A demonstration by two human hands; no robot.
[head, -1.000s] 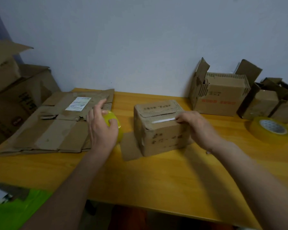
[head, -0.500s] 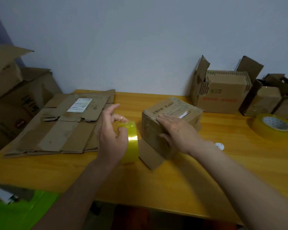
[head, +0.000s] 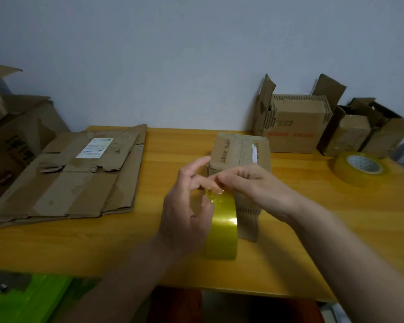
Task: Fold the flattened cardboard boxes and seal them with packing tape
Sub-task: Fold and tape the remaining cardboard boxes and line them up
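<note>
Seen from above, looking down at a yellow wooden tabletop [head: 336, 229] against a pale wall. At centre, a small folded cardboard box [head: 241, 151] with printed lettering and a white strip on top, one flap hanging down at its near side. Just in front of the box, a roll of yellow packing tape [head: 222, 231] standing on edge, gripped by the left hand [head: 184, 217] with thumb and lower fingers curled round it, index finger raised. Right hand [head: 250, 185] reaching across from the right, fingers pinched together at the top of the roll, at the tape's loose end, close against the left hand's fingers. To the left, a stack of flattened cardboard boxes [head: 75, 183] lying flat, a white shipping label on the top sheet. At the far right, two open cardboard boxes [head: 296, 127] with flaps standing up, and near them a second tape roll [head: 357, 169] lying flat. More large cartons [head: 12, 141] beyond the tabletop's left edge.
</note>
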